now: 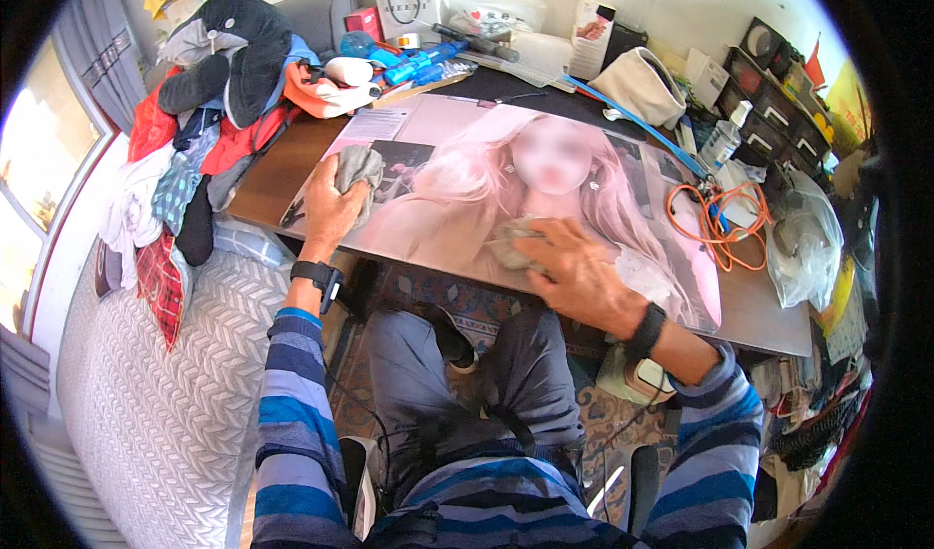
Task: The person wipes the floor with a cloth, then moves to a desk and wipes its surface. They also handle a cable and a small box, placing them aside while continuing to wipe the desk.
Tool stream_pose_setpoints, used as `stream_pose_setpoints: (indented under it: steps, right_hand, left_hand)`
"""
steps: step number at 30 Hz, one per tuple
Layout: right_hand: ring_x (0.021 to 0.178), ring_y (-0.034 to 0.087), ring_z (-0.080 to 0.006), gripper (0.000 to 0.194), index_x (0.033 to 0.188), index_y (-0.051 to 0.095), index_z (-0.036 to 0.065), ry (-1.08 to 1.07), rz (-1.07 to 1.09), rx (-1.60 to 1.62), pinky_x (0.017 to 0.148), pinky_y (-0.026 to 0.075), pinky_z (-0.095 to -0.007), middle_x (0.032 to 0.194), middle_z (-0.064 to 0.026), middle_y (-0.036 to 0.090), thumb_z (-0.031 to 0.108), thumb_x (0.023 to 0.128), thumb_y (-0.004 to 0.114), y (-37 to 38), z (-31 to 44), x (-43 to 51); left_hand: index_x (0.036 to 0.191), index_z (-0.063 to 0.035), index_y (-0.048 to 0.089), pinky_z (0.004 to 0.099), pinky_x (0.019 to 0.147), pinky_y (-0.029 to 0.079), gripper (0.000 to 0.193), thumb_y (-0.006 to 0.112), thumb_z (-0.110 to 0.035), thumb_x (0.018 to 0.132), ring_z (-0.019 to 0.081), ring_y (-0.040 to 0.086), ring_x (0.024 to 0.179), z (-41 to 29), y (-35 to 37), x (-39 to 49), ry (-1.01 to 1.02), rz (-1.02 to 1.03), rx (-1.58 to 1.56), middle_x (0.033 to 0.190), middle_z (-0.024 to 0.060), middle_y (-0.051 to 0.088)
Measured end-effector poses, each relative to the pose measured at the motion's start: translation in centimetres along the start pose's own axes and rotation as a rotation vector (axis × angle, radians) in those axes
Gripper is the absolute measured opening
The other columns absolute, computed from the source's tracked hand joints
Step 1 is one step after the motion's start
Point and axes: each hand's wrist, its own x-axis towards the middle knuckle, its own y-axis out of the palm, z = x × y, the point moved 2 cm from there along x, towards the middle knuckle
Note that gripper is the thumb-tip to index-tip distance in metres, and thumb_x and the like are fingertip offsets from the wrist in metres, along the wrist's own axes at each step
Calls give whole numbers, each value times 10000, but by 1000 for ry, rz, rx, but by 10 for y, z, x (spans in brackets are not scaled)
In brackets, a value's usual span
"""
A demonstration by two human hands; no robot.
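Note:
A large desk mat (452,184), printed with a pink-haired figure, covers much of the dark wooden desk (273,162). Near the mat's left end, my left hand (332,202) grips a bunched grey cloth (360,177). My right hand (573,268) lies over the mat's front middle, its fingers on a second greyish cloth (514,244) pressed against the printed surface. Part of that cloth is hidden under the fingers. Each wrist wears a dark band.
Clothes and a plush toy (255,46) are heaped at the left. Blue plastic items (423,60), a beige pouch (642,86) and boxes line the back. At right are a coiled orange cable (719,239), a spray bottle (722,140) and a plastic bag (806,239). A bed (175,374) stands left.

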Motion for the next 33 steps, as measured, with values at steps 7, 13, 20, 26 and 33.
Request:
stream_pose_setpoints:
  steps: [7,13,20,26,33]
  right_hand:
    - [1133,624,-398,398,1216,696,34,359,-69,-236,971,533,-484,1237,-185,651,79,823,731,-69,-54,-99]
    - [1163,604,-403,434,1263,671,32,414,-226,-382,1028,500,-489,1249,-183,642,43,832,722,-78,-78,-151]
    - [1300,580,-434,471,1333,669,0,448,-205,-509,1131,460,-524,1355,-237,635,37,864,685,-66,-93,-164]
    - [1287,578,-451,493,1394,627,10,434,-211,-469,1122,452,-532,1365,-246,620,29,901,626,-60,-109,-180]
    - [1343,549,-443,473,1430,608,21,484,-199,-445,1156,424,-509,1426,-239,598,41,958,611,-60,-114,-186]
  left_hand:
    - [1186,18,671,392,861,558,388,745,-188,866,228,710,941,-7,-6,8,-184,82,-338,1060,135,735]
    - [1245,-26,665,382,876,557,423,747,-190,863,260,705,1006,-80,20,19,-91,159,-436,1133,144,725]
    - [1450,-136,572,640,1087,402,746,805,-337,770,499,466,1353,-175,76,-24,583,379,-184,1472,246,479]
    - [1430,-190,622,696,1044,373,711,816,-442,794,508,403,1356,-184,115,-65,481,562,-1,1499,192,451]
    - [1325,-148,693,587,1058,426,544,795,-383,845,422,491,1298,-147,117,-60,465,538,-150,1396,156,534]
